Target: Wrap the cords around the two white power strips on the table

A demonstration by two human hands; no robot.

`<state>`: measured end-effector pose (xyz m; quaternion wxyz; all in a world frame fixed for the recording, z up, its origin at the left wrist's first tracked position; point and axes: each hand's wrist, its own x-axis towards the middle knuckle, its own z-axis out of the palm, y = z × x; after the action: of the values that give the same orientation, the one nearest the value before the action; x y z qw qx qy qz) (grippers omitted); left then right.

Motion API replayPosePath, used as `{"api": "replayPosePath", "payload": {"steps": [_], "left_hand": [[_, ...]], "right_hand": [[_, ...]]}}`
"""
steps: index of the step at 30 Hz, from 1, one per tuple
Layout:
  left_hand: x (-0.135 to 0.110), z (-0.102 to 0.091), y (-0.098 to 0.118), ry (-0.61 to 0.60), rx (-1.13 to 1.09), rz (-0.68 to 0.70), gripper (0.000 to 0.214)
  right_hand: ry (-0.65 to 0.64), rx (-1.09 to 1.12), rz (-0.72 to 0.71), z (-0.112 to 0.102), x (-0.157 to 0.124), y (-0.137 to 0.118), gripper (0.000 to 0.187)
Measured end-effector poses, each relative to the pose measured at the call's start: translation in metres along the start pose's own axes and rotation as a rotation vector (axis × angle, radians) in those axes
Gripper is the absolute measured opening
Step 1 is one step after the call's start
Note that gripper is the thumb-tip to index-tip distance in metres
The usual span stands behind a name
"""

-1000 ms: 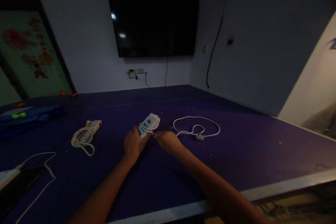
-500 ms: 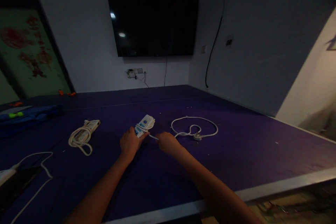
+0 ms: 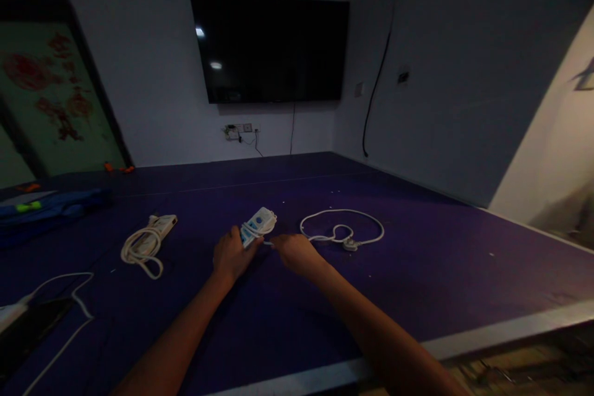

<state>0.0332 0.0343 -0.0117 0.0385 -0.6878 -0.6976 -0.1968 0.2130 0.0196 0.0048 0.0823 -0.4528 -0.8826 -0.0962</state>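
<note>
My left hand (image 3: 234,255) grips the near end of a white and blue power strip (image 3: 262,218), tilted up to the right just over the purple tabletop. White cord is wrapped around the strip's middle. Close beside it, my right hand (image 3: 293,250) is closed on the power cord (image 3: 341,211), a short stretch of which runs between the two hands. The rest of that cord lies in a loose loop to the right, ending in a white plug (image 3: 349,245) on the table.
A second power strip (image 3: 163,226) with its cord coiled lies to the left. At the far left are another white strip (image 3: 13,314) with a trailing cord, a black flat object (image 3: 37,328) and blue cloth (image 3: 69,204). The table's pale front edge (image 3: 297,382) runs along the bottom.
My right hand has come slightly closer to the left, shortening the stretch of cord between them. The power strip has shifted a little to the right. The looped cord has moved slightly left.
</note>
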Motion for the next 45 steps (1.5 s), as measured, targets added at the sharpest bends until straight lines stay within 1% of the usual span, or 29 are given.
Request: {"api": "replayPosePath", "payload": {"steps": [4,7,10,13,17,20,23,27,32,35,37,40,42,45], "left_hand": [[-0.001,0.003,0.001,-0.015,0.000,0.041,0.066],[-0.002,0.003,0.002,-0.015,0.035,0.081,0.074],[-0.004,0.003,0.004,-0.022,0.081,0.138,0.083],[-0.007,0.006,0.005,-0.009,0.104,0.200,0.085],[-0.010,0.009,0.004,0.030,0.109,0.260,0.083],[-0.010,0.010,0.004,0.048,0.104,0.266,0.084],[-0.010,0.009,0.004,0.040,0.097,0.268,0.085],[-0.012,0.010,0.006,0.022,0.107,0.269,0.079],[-0.014,0.012,0.008,0.013,0.123,0.301,0.066],[-0.013,0.011,0.009,-0.018,0.103,0.323,0.067],[-0.012,0.009,0.009,-0.034,0.094,0.327,0.068],[-0.011,0.006,0.010,-0.020,0.083,0.323,0.073],[-0.010,0.004,0.010,-0.001,0.079,0.310,0.077],[-0.007,0.002,0.009,0.007,0.075,0.255,0.080]], "right_hand": [[-0.005,0.006,-0.019,-0.001,0.000,0.001,0.027],[-0.029,0.023,-0.035,-0.001,-0.001,0.003,0.027],[-0.049,0.031,-0.092,0.000,-0.002,0.005,0.030],[-0.052,0.007,-0.149,0.002,-0.003,0.006,0.030],[-0.029,-0.021,-0.167,0.002,-0.004,0.005,0.025],[-0.002,-0.028,-0.178,0.001,-0.005,0.006,0.025],[0.019,-0.040,-0.194,0.003,-0.005,0.007,0.025],[0.033,-0.044,-0.225,0.008,-0.003,0.004,0.023],[0.028,-0.066,-0.257,0.014,-0.002,-0.001,0.027],[0.064,-0.003,-0.206,0.011,-0.004,0.000,0.030],[0.103,0.066,-0.127,0.007,-0.005,0.002,0.033],[0.154,0.178,-0.034,0.000,-0.006,0.006,0.039],[0.171,0.229,-0.012,-0.004,-0.006,0.009,0.045],[0.167,0.246,-0.008,-0.006,-0.006,0.013,0.052]]}}
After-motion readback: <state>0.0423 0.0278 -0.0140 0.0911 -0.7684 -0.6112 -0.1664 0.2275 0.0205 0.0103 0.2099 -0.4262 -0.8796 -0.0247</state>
